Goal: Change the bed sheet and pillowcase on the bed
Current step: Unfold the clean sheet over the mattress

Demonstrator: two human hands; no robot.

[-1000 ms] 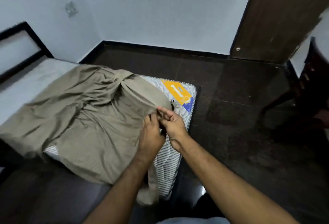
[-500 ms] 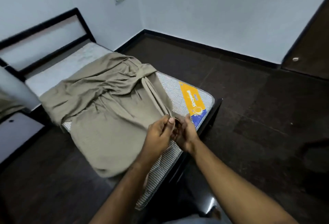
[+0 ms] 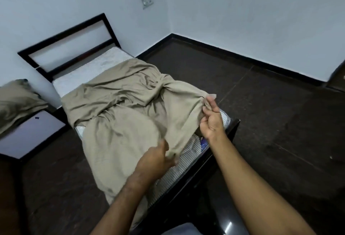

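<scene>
A crumpled khaki bed sheet (image 3: 127, 115) lies over the foot half of a striped mattress (image 3: 89, 70) on a black bed frame (image 3: 61, 47). My right hand (image 3: 211, 120) pinches a corner of the sheet, lifted over the mattress's far foot corner. My left hand (image 3: 155, 161) grips the sheet's near edge lower down, at the foot end. The head end of the mattress is bare. A pillow (image 3: 16, 102) in a khaki case rests on a side table at the left.
A low grey-topped side table (image 3: 31, 135) stands left of the bed. Dark tiled floor (image 3: 261, 122) surrounds the bed on the right. White walls meet in a corner behind, with a switch plate (image 3: 147, 0) on the wall.
My hands, which were together at one sheet corner, have moved apart along the edge; the right one lifted the corner to the right, covering the mattress label. The view swung left.
</scene>
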